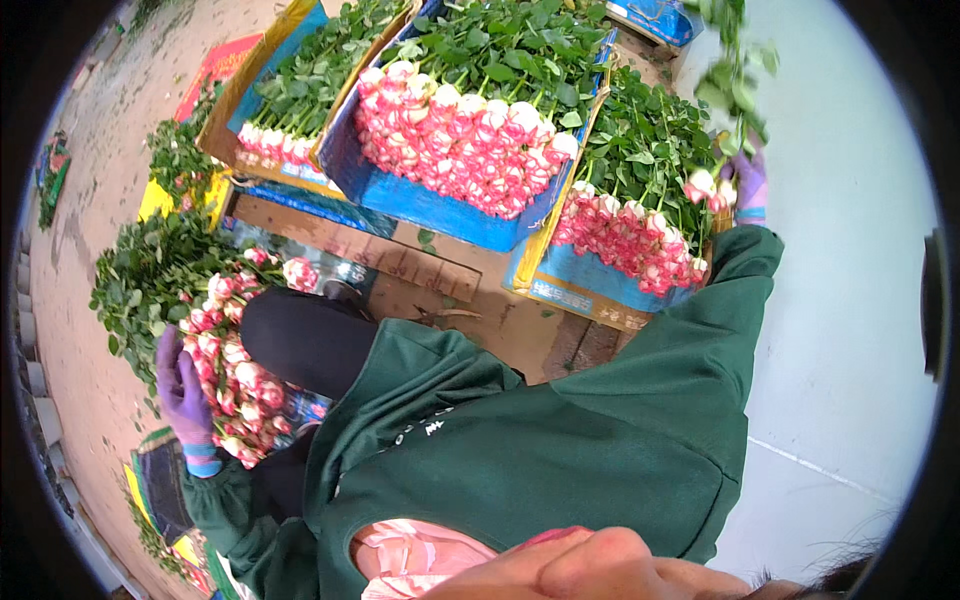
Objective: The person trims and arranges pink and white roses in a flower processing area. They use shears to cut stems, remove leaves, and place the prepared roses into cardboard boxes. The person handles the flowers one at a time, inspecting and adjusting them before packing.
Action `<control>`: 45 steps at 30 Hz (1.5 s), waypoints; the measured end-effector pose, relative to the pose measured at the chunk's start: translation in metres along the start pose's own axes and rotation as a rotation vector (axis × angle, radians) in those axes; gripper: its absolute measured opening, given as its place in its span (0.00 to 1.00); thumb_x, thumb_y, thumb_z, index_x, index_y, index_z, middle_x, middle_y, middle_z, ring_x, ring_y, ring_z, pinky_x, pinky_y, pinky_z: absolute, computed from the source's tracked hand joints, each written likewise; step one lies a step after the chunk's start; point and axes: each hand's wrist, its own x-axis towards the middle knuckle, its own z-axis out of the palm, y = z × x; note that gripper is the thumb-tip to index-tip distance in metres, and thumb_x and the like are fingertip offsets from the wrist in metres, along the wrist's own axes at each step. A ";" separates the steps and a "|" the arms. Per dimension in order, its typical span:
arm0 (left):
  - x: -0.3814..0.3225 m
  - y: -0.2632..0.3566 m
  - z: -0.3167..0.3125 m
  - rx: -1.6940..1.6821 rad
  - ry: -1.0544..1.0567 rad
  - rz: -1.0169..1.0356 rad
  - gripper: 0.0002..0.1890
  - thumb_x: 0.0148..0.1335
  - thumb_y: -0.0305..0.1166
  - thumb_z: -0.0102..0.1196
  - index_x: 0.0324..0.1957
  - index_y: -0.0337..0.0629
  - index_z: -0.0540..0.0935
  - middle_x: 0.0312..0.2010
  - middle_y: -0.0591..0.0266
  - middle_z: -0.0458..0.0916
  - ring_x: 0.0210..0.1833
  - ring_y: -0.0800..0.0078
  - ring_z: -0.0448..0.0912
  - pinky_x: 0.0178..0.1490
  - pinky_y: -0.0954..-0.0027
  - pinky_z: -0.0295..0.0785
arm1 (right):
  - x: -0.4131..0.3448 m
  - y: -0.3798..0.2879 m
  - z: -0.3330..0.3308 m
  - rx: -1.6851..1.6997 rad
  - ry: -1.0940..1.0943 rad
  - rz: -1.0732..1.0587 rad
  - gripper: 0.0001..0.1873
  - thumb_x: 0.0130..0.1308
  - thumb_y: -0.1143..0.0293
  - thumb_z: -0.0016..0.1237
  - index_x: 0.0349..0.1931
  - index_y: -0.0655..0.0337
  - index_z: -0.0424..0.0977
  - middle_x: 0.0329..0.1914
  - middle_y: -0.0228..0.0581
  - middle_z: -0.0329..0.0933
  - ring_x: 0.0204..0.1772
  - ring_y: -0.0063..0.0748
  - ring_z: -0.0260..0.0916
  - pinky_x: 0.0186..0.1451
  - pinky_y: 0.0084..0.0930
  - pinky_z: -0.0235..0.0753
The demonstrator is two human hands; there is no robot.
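My right hand [746, 180], in a purple glove, is shut on the stems of a few white-and-pink roses [705, 186] at the right, their leafy ends pointing away. Just left of it stands a box of pink-edged roses [630, 232]. My left hand [180, 382], also gloved in purple, lies against a heap of loose roses [244, 375] beside my knee, fingers slightly spread; whether it holds a stem is hidden. A blue-lined box [450, 221] full of roses sits at the top middle, and another box of roses [277, 146] is to its left.
A wooden board with markings [360, 244] lies below the boxes. A pale wall or panel [825, 300] runs along the right side. Leaves are scattered on the floor [97, 247] at the left. A dark bag-like thing [165, 480] lies near my left sleeve.
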 end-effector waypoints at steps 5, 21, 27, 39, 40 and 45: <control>0.008 0.032 0.011 0.032 -0.001 -0.055 0.22 0.72 0.28 0.44 0.65 0.36 0.66 0.63 0.60 0.69 0.61 0.72 0.70 0.65 0.72 0.64 | -0.028 0.165 -0.040 -0.634 -0.053 0.411 0.25 0.69 0.76 0.42 0.66 0.59 0.60 0.44 0.43 0.78 0.31 0.21 0.68 0.34 0.18 0.70; 0.004 -0.031 -0.037 -0.164 0.121 -0.132 0.22 0.68 0.28 0.49 0.64 0.41 0.69 0.49 0.67 0.75 0.49 0.81 0.71 0.56 0.76 0.67 | -0.006 0.164 0.011 -1.259 -0.384 0.311 0.20 0.69 0.74 0.42 0.61 0.63 0.66 0.52 0.49 0.76 0.48 0.35 0.71 0.50 0.28 0.71; -0.010 -0.129 -0.128 -0.113 0.748 -0.199 0.17 0.68 0.33 0.51 0.56 0.39 0.76 0.39 0.72 0.79 0.36 0.87 0.71 0.41 0.83 0.67 | 0.035 -0.009 0.137 -1.254 -0.257 -0.031 0.19 0.69 0.73 0.43 0.59 0.65 0.69 0.55 0.52 0.74 0.54 0.40 0.72 0.56 0.32 0.71; -0.010 -0.130 -0.152 -0.715 0.945 -0.332 0.37 0.61 0.53 0.57 0.63 0.35 0.66 0.37 0.55 0.83 0.25 0.75 0.78 0.22 0.76 0.71 | -0.333 -0.221 0.786 -0.531 -1.468 -1.093 0.23 0.67 0.57 0.43 0.61 0.55 0.67 0.46 0.52 0.78 0.51 0.50 0.75 0.55 0.38 0.72; -0.018 -0.129 -0.156 -0.737 0.927 -0.364 0.38 0.61 0.54 0.57 0.63 0.35 0.65 0.38 0.55 0.82 0.25 0.74 0.78 0.22 0.76 0.71 | -0.375 -0.236 0.817 -0.646 -1.483 -1.008 0.29 0.65 0.53 0.45 0.64 0.55 0.63 0.49 0.53 0.78 0.53 0.51 0.74 0.56 0.38 0.71; -0.015 -0.141 -0.170 -0.904 0.834 -0.438 0.25 0.64 0.46 0.55 0.57 0.42 0.70 0.37 0.61 0.80 0.26 0.78 0.77 0.20 0.79 0.71 | -0.447 -0.214 0.934 -1.043 -1.332 -0.968 0.52 0.57 0.43 0.48 0.73 0.61 0.38 0.59 0.62 0.70 0.62 0.54 0.68 0.66 0.36 0.66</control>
